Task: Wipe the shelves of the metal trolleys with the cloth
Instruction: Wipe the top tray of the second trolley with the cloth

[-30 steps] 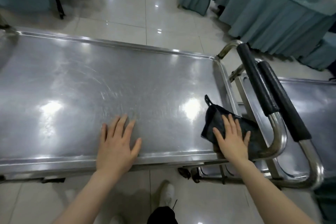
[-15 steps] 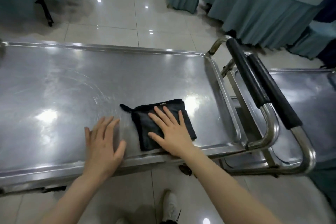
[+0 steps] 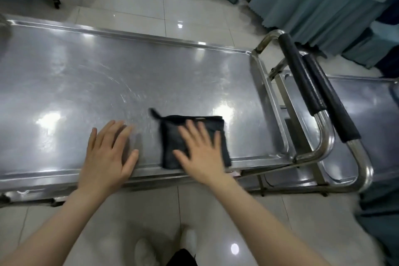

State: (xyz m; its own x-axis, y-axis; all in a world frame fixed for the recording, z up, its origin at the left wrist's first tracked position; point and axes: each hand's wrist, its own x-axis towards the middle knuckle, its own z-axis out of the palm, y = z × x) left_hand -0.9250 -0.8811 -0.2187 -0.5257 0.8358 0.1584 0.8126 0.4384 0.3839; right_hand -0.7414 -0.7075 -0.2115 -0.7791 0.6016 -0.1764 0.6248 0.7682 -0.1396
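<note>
So the right hand (image 3: 201,153) lies flat on the dark cloth (image 3: 216,127), fingers spread — cloth pokes out past the fingertips. Left hand (image 3: 106,157) is splayed on the bare trolley shelf (image 3: 151,67) just beside it.

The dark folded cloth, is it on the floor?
No, the dark folded cloth lies on the shiny metal trolley shelf, under the flat right hand.

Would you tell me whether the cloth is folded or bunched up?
Folded: the cloth lies flat as a neat square under the open right hand.
</note>
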